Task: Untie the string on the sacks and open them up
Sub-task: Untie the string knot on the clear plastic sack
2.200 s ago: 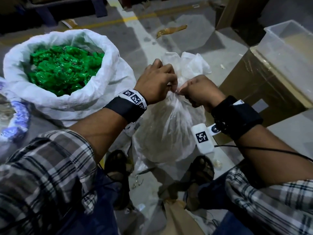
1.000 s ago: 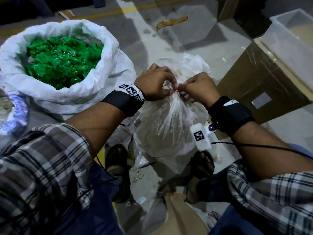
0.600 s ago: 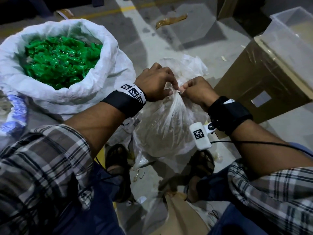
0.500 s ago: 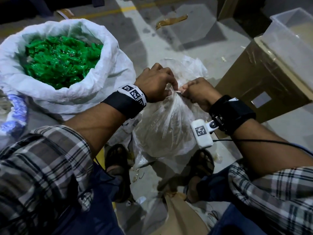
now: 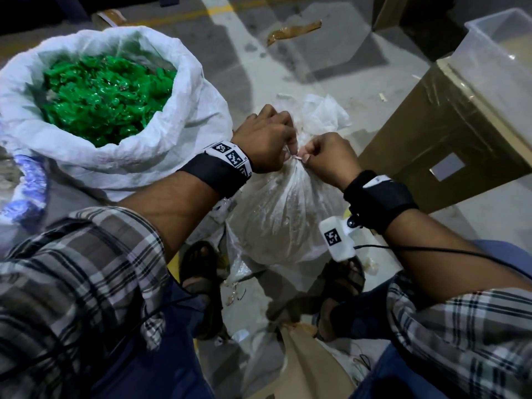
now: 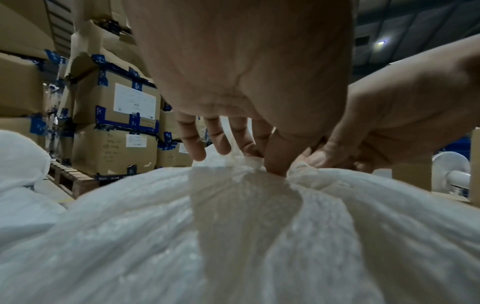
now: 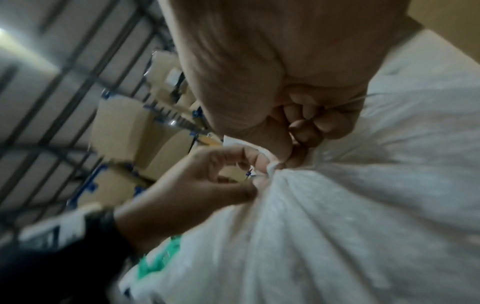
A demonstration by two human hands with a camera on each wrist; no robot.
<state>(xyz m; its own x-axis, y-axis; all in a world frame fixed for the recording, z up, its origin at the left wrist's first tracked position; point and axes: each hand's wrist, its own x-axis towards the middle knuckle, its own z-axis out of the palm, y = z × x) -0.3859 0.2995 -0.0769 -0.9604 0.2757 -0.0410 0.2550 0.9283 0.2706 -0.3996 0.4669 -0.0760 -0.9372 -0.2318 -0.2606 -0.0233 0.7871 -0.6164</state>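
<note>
the tied sack [image 5: 283,217] stands on the floor [image 5: 293,64] between the person's feet. both hands, the left hand [image 5: 263,142] and the right hand [image 5: 328,156], meet at its neck. an open sack [image 5: 161,139] sits to its left, a box [image 5: 449,133] to its right.

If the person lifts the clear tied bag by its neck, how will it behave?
The clear tied bag is thin, wrinkled film, so it would likely sag and swing. Its bulging body suggests some weight. The gathered neck looks slippery in the fingers.
</note>
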